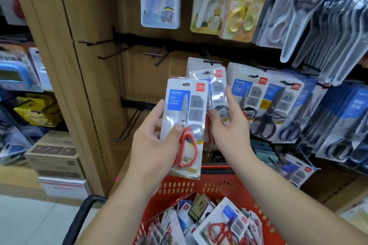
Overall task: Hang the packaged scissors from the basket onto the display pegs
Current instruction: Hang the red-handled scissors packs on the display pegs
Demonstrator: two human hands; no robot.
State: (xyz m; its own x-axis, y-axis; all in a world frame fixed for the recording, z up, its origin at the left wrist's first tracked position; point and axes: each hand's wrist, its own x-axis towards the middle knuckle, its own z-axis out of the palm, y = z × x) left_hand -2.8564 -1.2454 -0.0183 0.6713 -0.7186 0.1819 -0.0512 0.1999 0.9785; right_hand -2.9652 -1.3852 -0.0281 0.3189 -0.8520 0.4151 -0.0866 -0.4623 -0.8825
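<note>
Restocking is partway: two scissors packs are up at the rack, and the red mesh-sided plastic basket (179,187) at 6 o'clock is heaped with more.
At 10 o'clock, thin dark wire pegs (89,42) jut bare from the wood-look panel. Just below centre, the left hand (157,135) clamps a glossy, blister-carded red-handled scissors pack (184,125), unhung. Beside it the right hand (229,123) pinches a second pack (217,89) under an occupied peg; I cannot tell whether its slot is on. At 3 o'clock, black-handled packs (264,105) hang in rows.
</note>
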